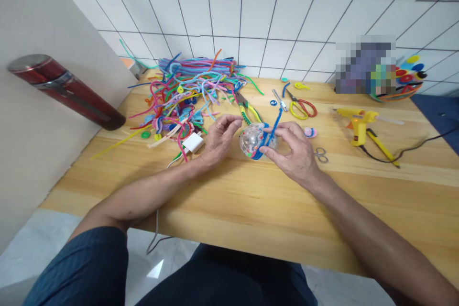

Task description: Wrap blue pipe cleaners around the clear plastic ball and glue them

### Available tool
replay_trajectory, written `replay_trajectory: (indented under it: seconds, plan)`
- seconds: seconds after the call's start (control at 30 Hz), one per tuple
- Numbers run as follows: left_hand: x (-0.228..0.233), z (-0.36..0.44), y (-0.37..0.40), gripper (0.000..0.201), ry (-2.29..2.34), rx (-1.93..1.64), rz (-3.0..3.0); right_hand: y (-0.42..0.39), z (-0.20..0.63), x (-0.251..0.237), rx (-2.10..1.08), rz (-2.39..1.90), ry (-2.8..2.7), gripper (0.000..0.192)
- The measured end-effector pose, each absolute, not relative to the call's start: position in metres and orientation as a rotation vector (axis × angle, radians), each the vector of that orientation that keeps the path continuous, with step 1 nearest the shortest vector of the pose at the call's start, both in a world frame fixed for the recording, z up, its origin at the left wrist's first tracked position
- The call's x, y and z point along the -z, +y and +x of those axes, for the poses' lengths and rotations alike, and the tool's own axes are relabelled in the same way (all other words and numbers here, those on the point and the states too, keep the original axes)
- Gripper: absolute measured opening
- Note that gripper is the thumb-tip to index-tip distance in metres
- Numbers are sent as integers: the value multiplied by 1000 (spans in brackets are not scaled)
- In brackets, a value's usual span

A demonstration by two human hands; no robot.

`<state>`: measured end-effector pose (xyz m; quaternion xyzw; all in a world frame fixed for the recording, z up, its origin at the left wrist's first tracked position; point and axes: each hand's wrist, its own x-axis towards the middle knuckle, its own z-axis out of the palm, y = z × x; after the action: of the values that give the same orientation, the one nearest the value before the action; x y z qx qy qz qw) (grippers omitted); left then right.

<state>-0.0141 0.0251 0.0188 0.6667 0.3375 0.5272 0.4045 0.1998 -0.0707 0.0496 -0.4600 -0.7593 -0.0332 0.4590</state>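
We had the clear faceted ball (252,139) between both hands, just above the wooden table (251,201). Our left hand (218,141) cupped its left side, fingers curled loosely around it, thumb and forefinger pinched together near the top. Our right hand (292,150) closed on the right side, fingertips pressing a blue pipe cleaner (274,124) against the ball; that strand wrapped under the ball and stood up between the hands. Beyond the left hand lay a big tangle of coloured pipe cleaners (190,91), with a small white block (193,142) just beside that hand. Behind the ball sat green-handled pliers (249,110). Past the right hand we saw scissors (301,105), and farther right a yellow glue gun (356,122). Small metal scissors (322,154) lay just beside the right hand.
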Motion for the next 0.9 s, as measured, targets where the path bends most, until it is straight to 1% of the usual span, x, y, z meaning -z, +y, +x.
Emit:
replay_trajectory:
  seconds: [0.13,0.17,0.27,0.3,0.33,0.4,0.5,0.6,0.73,0.9]
  plan:
    - [-26,-19,18,47,770,-1275,1901,-71,199,-50,90,-1121,-1874,29]
    - [-25,-20,15,54,709,-1228,1987,-71,199,-50,93,-1115,-1875,29]
    - [-20,-20,12,93,525,-1068,2179,-72,198,-50,96,-1105,-1881,30]
    - [-18,-19,12,100,480,-1030,2217,-72,198,-51,97,-1103,-1884,31]
    - [-16,-18,13,103,447,-1005,2241,-72,197,-51,100,-1101,-1886,31]
    - [-14,-16,14,100,402,-990,2262,-73,197,-51,106,-1101,-1890,31]
    - [-16,-15,14,87,365,-1015,2260,-73,198,-52,95,-1106,-1909,26]
    - [-19,-16,13,84,341,-1019,2251,-73,200,-53,61,-1116,-1925,21]
    - [-18,-16,14,85,330,-998,2260,-72,201,-54,29,-1159,-1903,23]
    - [-16,-17,14,100,318,-958,2290,-71,201,-53,-2,-1172,-1864,24]
